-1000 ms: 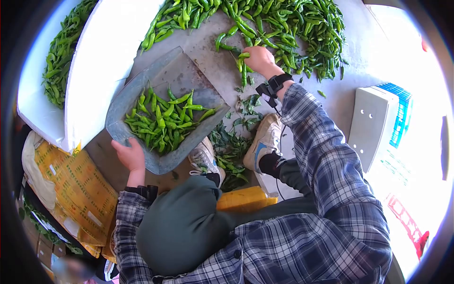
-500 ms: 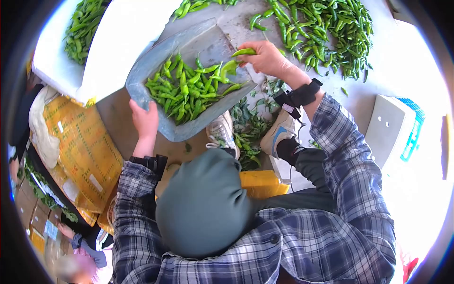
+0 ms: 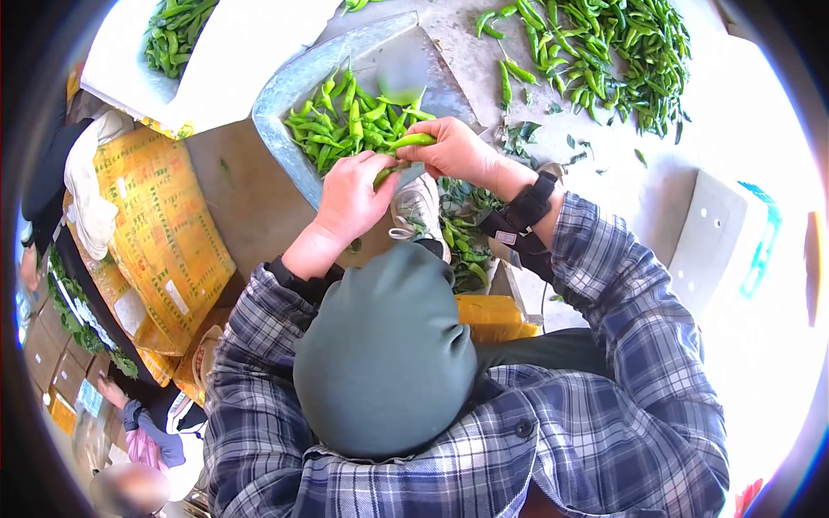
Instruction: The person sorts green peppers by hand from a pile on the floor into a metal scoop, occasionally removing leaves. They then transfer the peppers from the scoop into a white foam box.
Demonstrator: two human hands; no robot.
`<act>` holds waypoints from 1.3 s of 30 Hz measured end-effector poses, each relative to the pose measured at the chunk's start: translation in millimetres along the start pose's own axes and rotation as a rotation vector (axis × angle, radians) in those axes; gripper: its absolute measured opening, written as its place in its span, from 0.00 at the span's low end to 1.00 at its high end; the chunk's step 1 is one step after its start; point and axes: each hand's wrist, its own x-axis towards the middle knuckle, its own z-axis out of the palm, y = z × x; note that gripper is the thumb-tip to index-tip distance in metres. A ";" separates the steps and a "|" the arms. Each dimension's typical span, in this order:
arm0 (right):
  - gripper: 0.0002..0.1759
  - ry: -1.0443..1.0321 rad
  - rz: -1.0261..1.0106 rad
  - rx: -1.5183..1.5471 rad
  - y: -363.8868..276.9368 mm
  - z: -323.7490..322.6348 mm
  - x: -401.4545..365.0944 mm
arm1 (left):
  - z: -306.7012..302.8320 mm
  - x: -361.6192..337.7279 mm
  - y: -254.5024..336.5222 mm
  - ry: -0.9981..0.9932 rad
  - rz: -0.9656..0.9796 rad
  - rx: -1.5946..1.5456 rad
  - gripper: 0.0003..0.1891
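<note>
Close together over the near edge of a grey metal scoop (image 3: 275,108), both my hands are closed. My right hand (image 3: 462,158) pinches a green chili pepper (image 3: 414,141) between thumb and fingers. Another green pepper (image 3: 382,178) shows under the fingers of my left hand (image 3: 352,194), which meets the right hand's fingertips. The scoop holds a heap of green peppers (image 3: 356,121) just beyond my hands.
A large pile of green peppers (image 3: 630,52) lies on the floor at upper right. Leaves and peppers (image 3: 466,250) are strewn by my shoe (image 3: 417,207). A white box (image 3: 233,60) stands upper left, yellow taped cartons (image 3: 160,224) left, a white crate (image 3: 712,233) right. Another person's hand (image 3: 112,393) shows lower left.
My left hand has let go of the scoop's rim and moved right to the other hand. My right hand has come down and left with a pepper.
</note>
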 end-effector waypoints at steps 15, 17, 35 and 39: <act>0.05 0.262 -0.198 -0.306 18.3 5.5 -1.1 | 21.9 4.2 -14.2 -0.042 -0.500 -0.591 0.08; 0.05 0.265 -0.353 -0.434 22.6 1.7 -6.0 | 22.7 4.6 -10.3 -0.050 -0.530 -0.676 0.08; 0.11 -0.016 -0.012 -0.430 27.4 -5.1 -22.2 | 20.5 5.1 -5.2 -0.221 -0.642 -1.249 0.08; 0.08 -0.172 0.197 -0.221 12.2 -25.3 -36.6 | 15.5 4.0 -14.9 -0.269 -0.579 -1.191 0.09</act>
